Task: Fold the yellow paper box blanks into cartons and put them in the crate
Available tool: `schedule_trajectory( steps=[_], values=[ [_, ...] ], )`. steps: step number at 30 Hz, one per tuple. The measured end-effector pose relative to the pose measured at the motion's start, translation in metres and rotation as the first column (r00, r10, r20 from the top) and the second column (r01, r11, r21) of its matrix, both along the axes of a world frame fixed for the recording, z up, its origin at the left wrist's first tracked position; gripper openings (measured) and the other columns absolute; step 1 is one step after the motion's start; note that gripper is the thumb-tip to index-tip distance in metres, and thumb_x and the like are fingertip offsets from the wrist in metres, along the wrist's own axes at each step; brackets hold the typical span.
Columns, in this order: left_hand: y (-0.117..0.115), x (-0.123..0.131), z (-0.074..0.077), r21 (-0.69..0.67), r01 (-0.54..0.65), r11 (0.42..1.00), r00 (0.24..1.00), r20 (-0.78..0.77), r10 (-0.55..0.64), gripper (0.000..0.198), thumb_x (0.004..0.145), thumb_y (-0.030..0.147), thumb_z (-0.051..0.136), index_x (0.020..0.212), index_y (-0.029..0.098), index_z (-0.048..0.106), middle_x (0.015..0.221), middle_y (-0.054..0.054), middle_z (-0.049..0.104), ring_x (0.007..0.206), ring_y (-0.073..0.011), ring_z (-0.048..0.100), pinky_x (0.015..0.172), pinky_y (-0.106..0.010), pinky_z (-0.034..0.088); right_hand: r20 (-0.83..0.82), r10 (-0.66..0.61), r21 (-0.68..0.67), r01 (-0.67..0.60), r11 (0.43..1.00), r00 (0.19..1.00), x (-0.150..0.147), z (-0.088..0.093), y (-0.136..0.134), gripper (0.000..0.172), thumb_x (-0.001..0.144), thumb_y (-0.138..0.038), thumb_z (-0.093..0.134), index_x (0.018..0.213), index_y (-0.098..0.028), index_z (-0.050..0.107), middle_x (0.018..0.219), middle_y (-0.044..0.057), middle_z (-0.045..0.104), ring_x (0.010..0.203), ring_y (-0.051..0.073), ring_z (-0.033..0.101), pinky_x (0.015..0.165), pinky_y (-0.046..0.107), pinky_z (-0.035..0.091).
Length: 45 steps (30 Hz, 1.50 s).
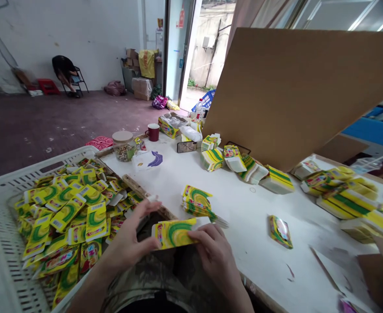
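A small yellow and green cardboard box (pixel 175 233), with a white flap at its right end, is held low over the table's near edge. My right hand (pixel 216 248) pinches it near the flap, fingers closed around that end. At its left end, my left hand (pixel 129 243) is open, thumb and fingers spread apart. The left thumb is close to the box; whether it touches I cannot tell. Just beyond lies a fanned stack of similar flat boxes (pixel 196 202) on the white table (pixel 243 230).
On my left, a white plastic basket (pixel 2 226) holds many yellow packets (pixel 95 219). Bundles of flat boxes (pixel 279 180) line a big cardboard sheet (pixel 296 95). A lone packet (pixel 280 231), a jar (pixel 123 148), a mug (pixel 152 132) and a phone (pixel 186 147) are on the table.
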<state>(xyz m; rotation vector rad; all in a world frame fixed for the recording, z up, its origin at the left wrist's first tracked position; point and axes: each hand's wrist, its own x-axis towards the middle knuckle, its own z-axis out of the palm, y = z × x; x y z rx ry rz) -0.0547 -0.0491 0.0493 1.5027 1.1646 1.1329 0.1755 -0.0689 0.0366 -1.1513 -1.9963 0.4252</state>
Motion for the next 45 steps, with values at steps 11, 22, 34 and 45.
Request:
schedule_trajectory(
  steps=[11, 22, 34, 45],
  values=[
    [-0.019, 0.041, -0.019, -0.016, 0.109, 0.994, 0.880, -0.464, -0.104, 0.040, 0.067, 0.026, 0.070, 0.105, 0.022, 0.057, 0.096, -0.005, 0.068, 0.088, -0.0272, 0.063, 0.077, -0.035, 0.048, -0.563, -0.321, -0.429, 0.062, 0.901, 0.762, -0.010, -0.027, -0.011, 0.060, 0.086, -0.045, 0.059, 0.139, -0.022, 0.043, 0.141, 0.013, 0.049, 0.130, 0.033, 0.043, 0.108, 0.053, 0.033],
    [-0.033, 0.058, -0.032, 0.222, 0.253, 0.942, 0.879, -0.460, -0.127, 0.065, 0.070, 0.013, 0.060, 0.126, 0.027, 0.030, 0.116, -0.010, 0.058, 0.099, -0.0264, 0.064, 0.081, -0.034, 0.051, -0.796, -0.327, -0.565, -0.431, 0.703, 0.509, -0.023, -0.026, -0.005, 0.062, 0.078, -0.051, 0.069, 0.133, -0.028, 0.053, 0.120, 0.007, 0.068, 0.110, 0.027, 0.062, 0.099, 0.044, 0.045],
    [-0.019, 0.054, -0.041, 0.065, 0.107, 0.992, 0.898, -0.434, -0.068, 0.064, 0.067, 0.014, 0.059, 0.123, 0.020, 0.029, 0.120, -0.013, 0.049, 0.113, -0.0296, 0.055, 0.094, -0.046, 0.047, -0.375, -0.102, -0.255, 0.003, 0.967, 0.922, -0.018, -0.045, -0.009, 0.038, 0.089, -0.016, 0.050, 0.119, -0.032, 0.067, 0.139, 0.008, 0.055, 0.124, 0.026, 0.055, 0.104, 0.043, 0.045],
    [-0.010, 0.027, -0.028, 0.112, 0.214, 0.970, 0.841, -0.526, -0.125, 0.070, 0.067, 0.020, 0.066, 0.129, 0.024, 0.033, 0.116, -0.008, 0.063, 0.104, -0.0277, 0.062, 0.090, -0.039, 0.050, -0.243, 0.112, -0.376, -0.200, 0.905, 0.963, 0.005, -0.024, 0.003, 0.026, 0.080, -0.023, 0.068, 0.105, -0.028, 0.071, 0.127, 0.008, 0.058, 0.117, 0.028, 0.055, 0.099, 0.043, 0.045]
  ],
)
